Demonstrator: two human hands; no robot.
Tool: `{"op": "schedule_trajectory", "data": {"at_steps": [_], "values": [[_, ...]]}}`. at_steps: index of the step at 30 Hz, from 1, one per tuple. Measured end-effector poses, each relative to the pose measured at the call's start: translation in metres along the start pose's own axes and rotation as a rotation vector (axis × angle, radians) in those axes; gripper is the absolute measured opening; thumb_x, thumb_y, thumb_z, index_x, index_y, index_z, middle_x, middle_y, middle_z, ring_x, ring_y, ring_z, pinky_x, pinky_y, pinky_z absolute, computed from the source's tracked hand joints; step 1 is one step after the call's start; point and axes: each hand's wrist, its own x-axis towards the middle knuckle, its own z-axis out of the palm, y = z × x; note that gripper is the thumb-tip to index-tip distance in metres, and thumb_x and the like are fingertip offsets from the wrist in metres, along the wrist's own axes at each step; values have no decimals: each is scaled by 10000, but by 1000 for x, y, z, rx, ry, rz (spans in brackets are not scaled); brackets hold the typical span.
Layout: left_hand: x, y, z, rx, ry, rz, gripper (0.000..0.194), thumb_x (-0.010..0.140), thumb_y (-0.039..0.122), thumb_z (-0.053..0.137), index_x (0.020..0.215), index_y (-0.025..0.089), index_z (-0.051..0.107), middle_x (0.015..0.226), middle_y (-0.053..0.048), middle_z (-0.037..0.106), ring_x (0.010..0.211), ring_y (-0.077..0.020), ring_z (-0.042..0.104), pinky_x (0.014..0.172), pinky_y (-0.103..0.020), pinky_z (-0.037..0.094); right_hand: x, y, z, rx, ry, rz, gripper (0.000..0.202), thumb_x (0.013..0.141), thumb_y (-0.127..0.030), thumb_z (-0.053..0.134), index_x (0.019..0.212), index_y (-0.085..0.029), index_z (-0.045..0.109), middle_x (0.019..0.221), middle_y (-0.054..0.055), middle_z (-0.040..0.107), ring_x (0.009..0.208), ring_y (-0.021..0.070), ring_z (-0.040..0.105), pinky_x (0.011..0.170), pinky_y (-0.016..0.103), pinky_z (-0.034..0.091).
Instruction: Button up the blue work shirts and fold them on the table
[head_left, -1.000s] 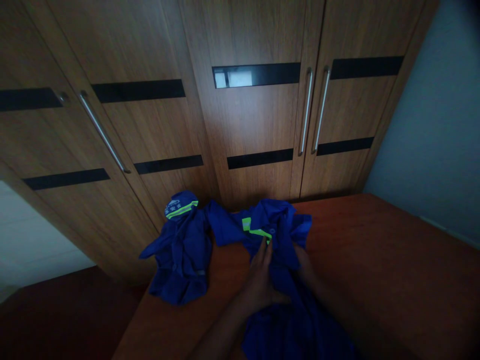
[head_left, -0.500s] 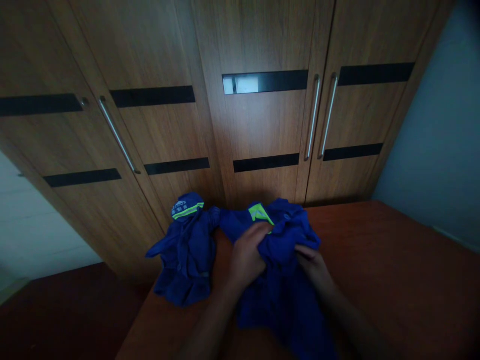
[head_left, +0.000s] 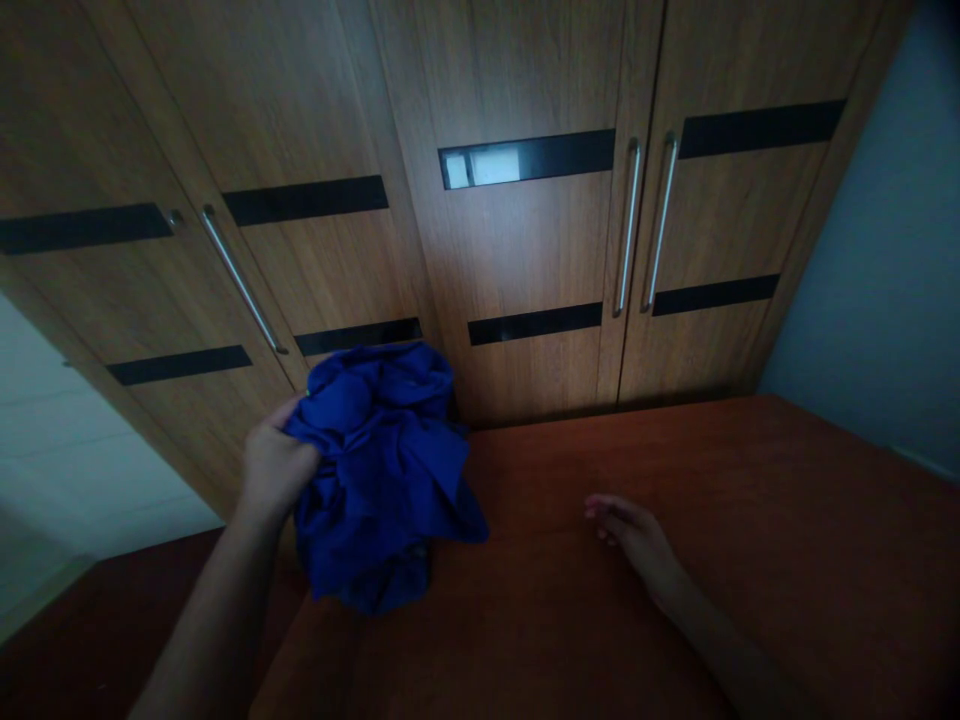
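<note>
1. Head view: the left hand (head_left: 276, 462) grips the left edge of a crumpled, bright blue cloth garment (head_left: 382, 465); its fingers are bent around the fabric and partly hidden.
2. That garment bunches in loose folds at the left part of a reddish-brown wooden tabletop (head_left: 555, 620), covering most of a darker blue cloth garment (head_left: 386, 587); whether they touch, I cannot tell.
3. Well apart, the right hand (head_left: 634, 540) has loosely curled, relaxed fingers, holding nothing visible.
4. Behind stands a brown wood-grain wardrobe (head_left: 525, 250).
</note>
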Motion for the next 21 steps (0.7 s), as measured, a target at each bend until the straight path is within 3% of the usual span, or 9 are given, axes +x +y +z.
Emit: {"op": "schedule_trajectory", "data": {"at_steps": [3, 6, 8, 11, 15, 21], "values": [[-27, -59, 28, 114, -189, -95, 370, 703, 238, 556, 1055, 155, 635, 989, -74, 695, 894, -258, 655, 855, -418, 519, 0, 3, -1, -45, -17, -20, 257, 719, -349, 532, 876, -207, 678, 837, 56, 705, 613, 165, 595, 557, 283, 470], [-60, -101, 48, 196, -268, 59, 496, 692, 218, 541, 1183, 151, 547, 1247, -116, 578, 1158, -285, 546, 1006, -421, 428, 1, 6, 0, -126, -35, -53, 263, 732, -346, 506, 876, -211, 679, 826, 56, 705, 628, 171, 612, 570, 288, 490], [-76, -115, 50, 246, -309, 130, 600, 716, 226, 538, 1305, 164, 438, 1349, -119, 489, 1253, -283, 467, 1049, -424, 390, 0, 9, 2, -176, -60, -90, 262, 747, -340, 485, 864, -216, 683, 806, 52, 704, 644, 175, 624, 581, 287, 500], [-86, -121, 44, 344, -380, 241, 730, 723, 219, 546, 1406, 157, 299, 1461, -146, 336, 1322, -314, 376, 1077, -464, 353, 0, 14, 5, -248, -109, -146, 247, 773, -298, 465, 851, -220, 685, 816, 49, 709, 732, 178, 650, 647, 284, 513], [-90, -116, 40, 435, -350, 349, 815, 698, 235, 579, 1440, 155, 250, 1508, -175, 237, 1343, -384, 312, 1065, -541, 341, -1, 20, 6, -388, -153, -212, 228, 784, -220, 462, 844, -224, 682, 878, 36, 714, 845, 170, 652, 801, 301, 495], [-71, -96, 36, 293, -198, 279, 605, 761, 270, 519, 1354, 195, 423, 1342, -111, 483, 1215, -312, 492, 1036, -459, 406, -1, 21, 6, -497, -173, -245, 251, 791, -167, 448, 875, -227, 677, 910, 28, 711, 873, 167, 651, 831, 301, 480]]}}
